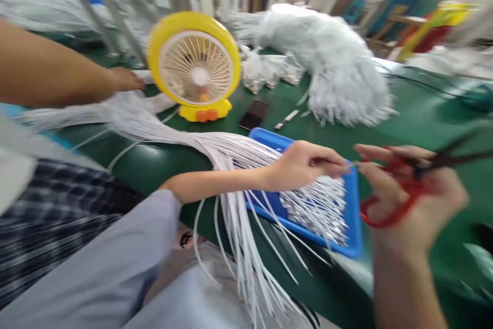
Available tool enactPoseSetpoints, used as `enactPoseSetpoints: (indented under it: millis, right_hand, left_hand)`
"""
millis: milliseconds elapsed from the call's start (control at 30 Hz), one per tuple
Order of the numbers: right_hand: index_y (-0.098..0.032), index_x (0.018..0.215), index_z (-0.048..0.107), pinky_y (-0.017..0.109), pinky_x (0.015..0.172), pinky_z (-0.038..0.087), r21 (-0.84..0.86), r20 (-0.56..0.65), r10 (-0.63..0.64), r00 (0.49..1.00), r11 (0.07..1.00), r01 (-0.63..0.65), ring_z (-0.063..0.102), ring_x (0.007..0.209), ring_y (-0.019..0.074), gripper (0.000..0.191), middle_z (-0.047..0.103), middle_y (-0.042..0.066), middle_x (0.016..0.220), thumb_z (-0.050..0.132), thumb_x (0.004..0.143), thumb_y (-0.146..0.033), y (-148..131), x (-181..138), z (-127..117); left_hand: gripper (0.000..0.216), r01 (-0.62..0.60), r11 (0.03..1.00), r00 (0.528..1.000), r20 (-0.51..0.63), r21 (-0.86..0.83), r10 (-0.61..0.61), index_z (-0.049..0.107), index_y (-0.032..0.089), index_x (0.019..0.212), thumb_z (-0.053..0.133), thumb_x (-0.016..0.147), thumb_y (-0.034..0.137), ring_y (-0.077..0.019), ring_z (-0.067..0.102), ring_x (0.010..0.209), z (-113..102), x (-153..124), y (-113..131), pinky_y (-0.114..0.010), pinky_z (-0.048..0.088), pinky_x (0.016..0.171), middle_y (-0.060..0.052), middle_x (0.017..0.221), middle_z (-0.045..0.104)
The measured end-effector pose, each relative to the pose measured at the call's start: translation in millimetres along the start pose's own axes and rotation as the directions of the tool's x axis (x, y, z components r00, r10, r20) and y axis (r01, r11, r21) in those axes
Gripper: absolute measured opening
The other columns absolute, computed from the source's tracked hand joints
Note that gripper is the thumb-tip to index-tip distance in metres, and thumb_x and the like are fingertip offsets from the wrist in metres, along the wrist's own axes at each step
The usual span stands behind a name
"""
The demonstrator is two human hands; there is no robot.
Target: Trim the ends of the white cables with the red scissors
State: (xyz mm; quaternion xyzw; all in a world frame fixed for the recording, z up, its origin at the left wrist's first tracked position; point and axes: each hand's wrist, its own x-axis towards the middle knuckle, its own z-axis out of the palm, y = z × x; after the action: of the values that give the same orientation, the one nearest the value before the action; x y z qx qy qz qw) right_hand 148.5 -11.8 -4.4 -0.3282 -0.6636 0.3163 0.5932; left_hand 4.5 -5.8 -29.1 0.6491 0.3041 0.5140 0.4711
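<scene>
Bright light; glare spot on green tabletop [416, 118]; scissor blades [449, 156] motion-blurred; edges stretched, smeared.

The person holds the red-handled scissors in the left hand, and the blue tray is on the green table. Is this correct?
Not quite: the red-handled scissors are in the right hand, not the left hand, as the head view shows. The blue tray is indeed on the green table.

Ylw fan [199, 77], dk phone [254, 114] nearby, both on grn tbl [419, 113]
</scene>
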Motion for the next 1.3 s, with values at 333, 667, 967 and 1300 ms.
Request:
enactPoseSetpoints:
  millis: [333,667,967,1300]
  right_hand:
    - [-0.027,0.092,0.062,0.03,0.058,0.048,-0.036,0.035,0.066,0.997,0.997,-0.065,0.064,0.067,0.0148,0.026,0.069,-0.002,0.079,0.078,0.072,-0.025,0.9,-2.7,-8.7]
    - [-0.03,0.089,0.063,0.029,0.055,0.045,-0.072,0.03,0.195,0.98,0.979,-0.192,0.059,0.063,0.0137,0.024,0.065,-0.004,0.072,0.077,0.07,-0.025,-5.5,-4.4,-8.6]
    - [-0.021,0.088,0.063,0.025,0.056,0.048,-0.297,0.213,0.302,0.929,0.926,-0.232,0.059,0.061,0.0122,0.022,0.064,-0.002,0.07,0.072,0.067,-0.019,-3.1,19.6,-43.2]
    - [-0.016,0.104,0.071,0.031,0.071,0.05,-0.886,0.104,0.633,0.767,0.41,-0.218,0.065,0.083,0.0238,0.038,0.072,0.01,0.093,0.065,0.067,-0.018,102.9,49.7,-97.5]
  left_hand:
    - [0.016,-0.031,0.999,0.999,0.006,-0.016,0.032,0.068,0.011,0.075,0.057,0.086,0.013,-0.0072,0.057,0.059,-3.5,-6.9,6.3,-0.018,0.047,0.057,-0.002,0.064,0.065]
    - [0.011,-0.152,0.974,0.971,-0.16,0.169,0.179,0.069,0.012,0.077,0.07,0.08,0.022,-0.0086,0.056,0.063,-2.0,-7.1,-0.5,-0.017,0.046,0.052,-0.003,0.071,0.066]
    - [0.008,-0.244,0.943,0.95,-0.139,0.226,0.279,0.066,0.012,0.081,0.062,0.084,0.018,-0.0078,0.058,0.065,-1.6,-13.5,7.8,-0.017,0.05,0.057,-0.003,0.075,0.065]
    - [0.008,-0.636,0.701,0.771,0.27,0.321,0.576,0.067,0.014,0.086,0.059,0.089,0.016,-0.0081,0.056,0.06,6.7,-30.8,11.5,-0.018,0.048,0.055,-0.003,0.069,0.064]
